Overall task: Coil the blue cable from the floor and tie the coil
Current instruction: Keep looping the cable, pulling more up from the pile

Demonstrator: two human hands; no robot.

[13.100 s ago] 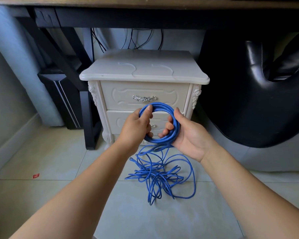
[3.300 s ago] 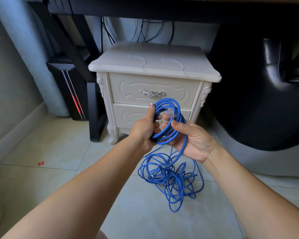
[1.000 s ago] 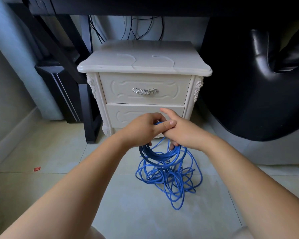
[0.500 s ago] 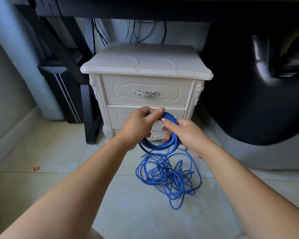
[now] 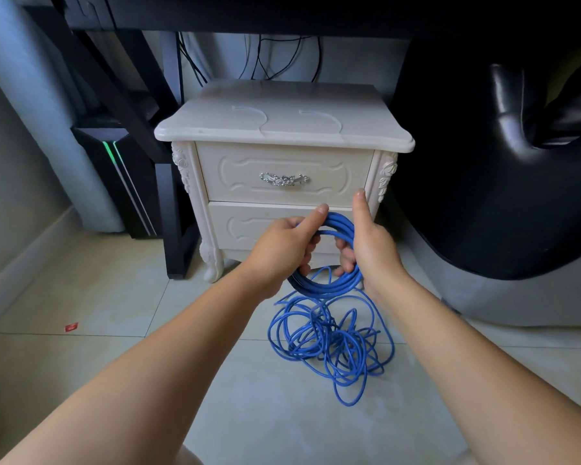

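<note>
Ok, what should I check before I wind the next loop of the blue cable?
1. Left hand grips the coil: ok.
2. Right hand holds the coil's other side, fingers curled through it: ok.
3. Coil's loops lie neatly together: ok.
4. Loose cable on the floor free of tangles: not ok, it is a heap of crossed loops.
5. Loose cable clear of the nightstand legs: ok, it lies in front, apart.
6. Ready to tie: not ok, much cable is not yet coiled.
</note>
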